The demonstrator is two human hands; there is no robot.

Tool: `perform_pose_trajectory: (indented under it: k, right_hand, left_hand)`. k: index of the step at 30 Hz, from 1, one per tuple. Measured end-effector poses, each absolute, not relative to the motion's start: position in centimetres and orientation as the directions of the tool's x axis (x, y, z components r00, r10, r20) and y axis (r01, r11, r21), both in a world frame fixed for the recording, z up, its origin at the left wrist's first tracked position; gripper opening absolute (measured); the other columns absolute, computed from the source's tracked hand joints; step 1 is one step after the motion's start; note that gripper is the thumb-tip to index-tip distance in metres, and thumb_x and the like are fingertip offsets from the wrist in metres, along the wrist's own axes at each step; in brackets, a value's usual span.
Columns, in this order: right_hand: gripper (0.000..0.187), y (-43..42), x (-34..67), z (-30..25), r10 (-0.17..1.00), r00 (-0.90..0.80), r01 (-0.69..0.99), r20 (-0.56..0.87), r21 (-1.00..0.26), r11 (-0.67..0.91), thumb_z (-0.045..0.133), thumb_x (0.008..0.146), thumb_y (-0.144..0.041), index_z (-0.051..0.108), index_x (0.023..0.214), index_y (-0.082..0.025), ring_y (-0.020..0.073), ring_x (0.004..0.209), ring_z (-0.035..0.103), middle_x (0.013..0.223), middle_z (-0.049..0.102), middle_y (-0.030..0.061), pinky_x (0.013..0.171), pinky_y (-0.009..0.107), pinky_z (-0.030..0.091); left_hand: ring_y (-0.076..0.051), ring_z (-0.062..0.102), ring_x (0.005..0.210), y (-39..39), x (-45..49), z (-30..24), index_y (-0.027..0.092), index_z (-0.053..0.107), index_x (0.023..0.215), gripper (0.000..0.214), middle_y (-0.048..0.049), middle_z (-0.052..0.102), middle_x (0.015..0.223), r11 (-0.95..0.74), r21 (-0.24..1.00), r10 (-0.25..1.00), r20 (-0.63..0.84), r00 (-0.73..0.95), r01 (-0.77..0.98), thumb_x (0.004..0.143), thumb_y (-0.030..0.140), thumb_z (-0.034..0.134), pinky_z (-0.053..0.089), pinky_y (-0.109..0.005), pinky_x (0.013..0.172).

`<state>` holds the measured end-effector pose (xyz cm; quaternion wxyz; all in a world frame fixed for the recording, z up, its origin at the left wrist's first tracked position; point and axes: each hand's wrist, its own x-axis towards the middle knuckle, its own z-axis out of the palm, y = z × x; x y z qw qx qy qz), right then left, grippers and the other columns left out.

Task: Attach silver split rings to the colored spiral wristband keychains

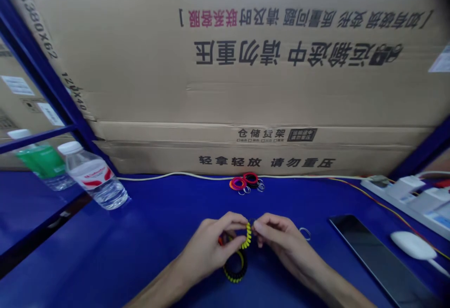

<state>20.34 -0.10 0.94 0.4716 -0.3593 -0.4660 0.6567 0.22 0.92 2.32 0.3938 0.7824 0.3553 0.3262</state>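
Both hands are closed in a pinch: your left hand [206, 250] and right hand [283, 244] grasp a black-and-yellow spiral keychain [248, 235] above the blue table [168, 214], a metal key ring [305, 233] lying nearby.

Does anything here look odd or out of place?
Yes: the printing on the large cardboard carton behind the blue table is upside down, unlike the carton beneath it, and one metal split ring lies apart.
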Motion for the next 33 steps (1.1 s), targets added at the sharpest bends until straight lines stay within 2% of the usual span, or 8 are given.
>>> perform_pose_trajectory:
  k: [7,12,18,22,26,29,31,33]
  right_hand:
    - [0.017,-0.11,19.92,0.68,0.945,-0.308,-0.441,-0.111,-0.864,-0.245,0.079,0.073,-0.028,0.066,0.075,-0.017,0.0124,0.066,0.053,0.069,0.061,-0.0002,0.068,0.026,0.044]
    - [0.02,-0.27,19.75,0.59,0.945,-0.309,-0.471,-0.104,-0.847,-0.248,0.081,0.07,-0.02,0.061,0.069,-0.018,0.0121,0.068,0.055,0.071,0.063,-0.0012,0.07,0.025,0.043]
    - [0.015,-0.31,19.77,0.58,0.921,-0.376,-0.48,-0.106,-0.827,-0.291,0.078,0.072,-0.015,0.063,0.076,-0.018,0.0102,0.064,0.05,0.07,0.059,-0.0026,0.063,0.023,0.04]
    - [0.014,-0.24,19.87,0.51,0.903,-0.414,-0.495,-0.119,-0.803,-0.333,0.076,0.072,-0.012,0.065,0.079,-0.017,0.0099,0.063,0.05,0.07,0.057,-0.0023,0.064,0.023,0.04]
    - [0.009,-0.08,20.11,0.48,0.879,-0.458,-0.489,-0.133,-0.788,-0.374,0.072,0.078,-0.021,0.066,0.077,-0.016,0.0119,0.066,0.052,0.072,0.059,0.0009,0.066,0.025,0.043]
    - [0.017,-0.02,20.28,0.6,0.897,-0.424,-0.442,-0.126,-0.836,-0.326,0.069,0.082,-0.031,0.067,0.075,-0.016,0.0137,0.068,0.052,0.075,0.061,0.0024,0.066,0.027,0.043]
    - [0.018,-0.01,20.34,0.7,0.931,-0.357,-0.352,-0.077,-0.912,-0.211,0.071,0.081,-0.034,0.068,0.075,-0.017,0.0141,0.067,0.051,0.071,0.059,0.0011,0.066,0.027,0.042]
    - [0.018,-0.03,20.34,0.76,0.955,-0.297,-0.243,-0.021,-0.965,-0.097,0.074,0.078,-0.036,0.07,0.077,-0.018,0.0145,0.068,0.049,0.07,0.059,0.0002,0.067,0.027,0.04]
  left_hand:
    - [-0.013,0.066,0.072,0.87,0.23,2.75,0.022,0.058,0.11,0.023,-0.0003,0.073,0.09,-0.417,0.846,0.838,0.217,0.501,0.331,0.088,0.021,0.059,0.049,-0.019,0.066]
    - [-0.013,0.066,0.068,0.85,0.43,2.59,0.022,0.056,0.114,0.029,-0.0018,0.074,0.093,-0.362,0.872,0.858,0.173,0.484,0.331,0.086,0.02,0.061,0.049,-0.02,0.064]
    - [-0.013,0.068,0.076,0.79,0.46,2.41,0.025,0.059,0.117,0.032,0.0004,0.074,0.1,-0.411,0.833,0.844,0.194,0.499,0.371,0.085,0.021,0.063,0.051,-0.019,0.07]
    - [-0.015,0.07,0.09,0.83,0.21,2.48,0.026,0.058,0.118,0.032,0.0001,0.072,0.107,-0.443,0.818,0.82,0.204,0.534,0.368,0.087,0.021,0.062,0.051,-0.019,0.08]
    - [-0.017,0.068,0.1,0.82,0.1,2.43,0.026,0.058,0.119,0.033,-0.0007,0.071,0.111,-0.457,0.819,0.812,0.227,0.537,0.345,0.087,0.02,0.062,0.049,-0.021,0.087]
    - [-0.016,0.07,0.084,0.9,0.2,2.38,0.025,0.059,0.118,0.034,-0.0016,0.074,0.104,-0.423,0.831,0.838,0.209,0.503,0.361,0.085,0.02,0.063,0.052,-0.023,0.078]
    - [-0.015,0.068,0.072,1.06,0.29,2.39,0.023,0.059,0.117,0.034,-0.0029,0.074,0.1,-0.362,0.86,0.867,0.168,0.469,0.36,0.083,0.021,0.064,0.051,-0.022,0.068]
    - [-0.014,0.066,0.069,1.24,0.33,2.43,0.021,0.059,0.116,0.035,-0.0047,0.074,0.101,-0.28,0.902,0.889,0.115,0.443,0.329,0.082,0.021,0.065,0.05,-0.022,0.064]
